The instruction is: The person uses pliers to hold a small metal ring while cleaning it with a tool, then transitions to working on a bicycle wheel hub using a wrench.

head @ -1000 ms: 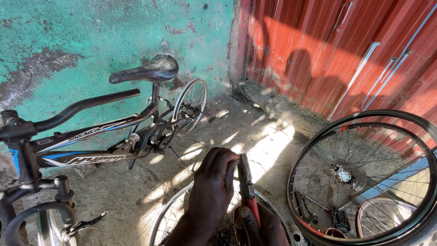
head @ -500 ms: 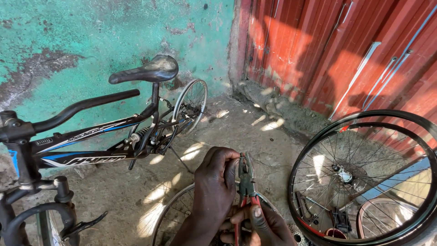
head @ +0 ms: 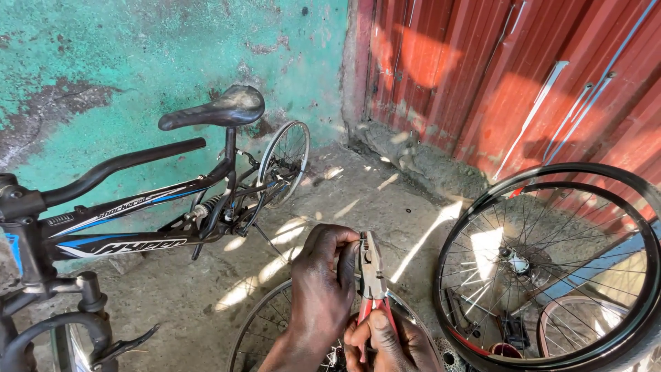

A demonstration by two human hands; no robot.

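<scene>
- Right hand (head: 392, 341): low in the frame, fingers wrapped around the red-sleeved handles of the pliers (head: 372, 279); grip closed on them.
- Pliers: grey metal head, pointing up, jaws together; whether they pinch anything cannot be told.
- Left hand (head: 323, 282): curled against the left side of the plier head, fingertips touching the metal near the pivot; fingers bent together, nothing else visibly held.
- Silver wheel rim (head: 258, 331): directly under both hands, thin wire spokes, lying on the ground; partly hidden by the forearms.
- Black wheel (head: 551, 269): to the right, black tyre, fine spokes, metal hub; stands leaning by the red corrugated metal wall (head: 523, 83).
- Bicycle (head: 158, 220): to the left, black frame with blue and white lettered stripes along the tubes, glossy black saddle, small spoked rear wheel; stands by the teal plaster wall (head: 138, 62), which is patchy and flaking.
- Ground (head: 358, 200): rough grey concrete, dappled with sun patches.
</scene>
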